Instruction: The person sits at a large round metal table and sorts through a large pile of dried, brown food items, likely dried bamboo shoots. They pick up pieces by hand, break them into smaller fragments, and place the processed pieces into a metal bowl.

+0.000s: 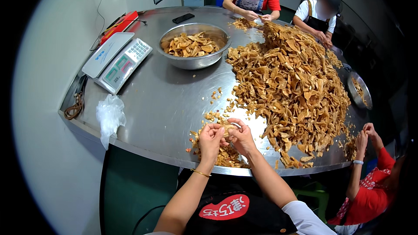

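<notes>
Between my two hands I hold one pale brown dried piece [229,131], pinched by thumbs and fingertips. My left hand [211,138] grips its left end and my right hand [241,138] its right end; the fingers hide part of it. Below them, at the steel table's near edge, lies a small heap of crumbs and seeds [228,156]. To the right rises a large mound of brown dried slices [290,81], its loose lower pieces reaching towards the near edge. Beyond my hands stands a steel bowl [196,62] partly filled with similar slices.
A digital scale [117,62], a clear plastic bag [110,117] and coiled cord [75,106] lie along the left of the steel table [153,104]. Farther back are a phone [183,18] and red box [120,26]. Several co-workers sit around the mound; another bowl [359,89] is at right.
</notes>
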`<state>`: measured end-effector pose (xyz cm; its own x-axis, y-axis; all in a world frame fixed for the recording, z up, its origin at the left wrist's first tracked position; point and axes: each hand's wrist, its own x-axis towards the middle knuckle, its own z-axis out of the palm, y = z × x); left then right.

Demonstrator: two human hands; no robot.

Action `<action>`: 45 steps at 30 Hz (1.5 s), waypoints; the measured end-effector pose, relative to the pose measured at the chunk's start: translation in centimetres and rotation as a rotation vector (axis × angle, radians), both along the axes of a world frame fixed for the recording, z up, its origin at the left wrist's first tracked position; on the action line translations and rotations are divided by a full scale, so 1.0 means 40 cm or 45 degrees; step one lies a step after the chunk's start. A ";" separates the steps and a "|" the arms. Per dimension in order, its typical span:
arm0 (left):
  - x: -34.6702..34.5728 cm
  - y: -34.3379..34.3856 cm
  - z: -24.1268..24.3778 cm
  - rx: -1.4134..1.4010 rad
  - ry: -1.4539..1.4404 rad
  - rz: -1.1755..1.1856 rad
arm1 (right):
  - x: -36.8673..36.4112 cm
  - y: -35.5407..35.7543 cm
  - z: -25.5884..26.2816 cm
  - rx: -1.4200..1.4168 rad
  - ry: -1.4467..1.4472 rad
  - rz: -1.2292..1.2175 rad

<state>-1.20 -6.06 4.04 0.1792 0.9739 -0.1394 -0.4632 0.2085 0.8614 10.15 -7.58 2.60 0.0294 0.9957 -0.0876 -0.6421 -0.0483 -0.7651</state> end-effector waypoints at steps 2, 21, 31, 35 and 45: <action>0.002 0.002 -0.001 0.002 0.010 -0.005 | -0.003 0.001 0.001 -0.012 0.018 -0.015; -0.010 0.012 -0.008 0.198 0.377 0.122 | -0.015 -0.006 0.037 0.544 -1.914 -0.801; -0.020 0.007 0.008 0.590 0.865 0.195 | -0.025 -0.003 0.036 0.636 -2.010 -0.847; -0.023 0.007 0.010 0.655 0.882 0.201 | -0.024 -0.002 0.034 0.651 -2.046 -0.842; -0.058 0.024 -0.017 0.300 0.496 0.194 | -0.014 0.005 0.014 0.340 -1.582 -0.645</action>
<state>-3.50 -5.10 3.36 0.0100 0.9981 0.0602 -0.1069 -0.0588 0.9925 9.59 -7.38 3.16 0.3100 0.8349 0.4547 0.5650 0.2228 -0.7944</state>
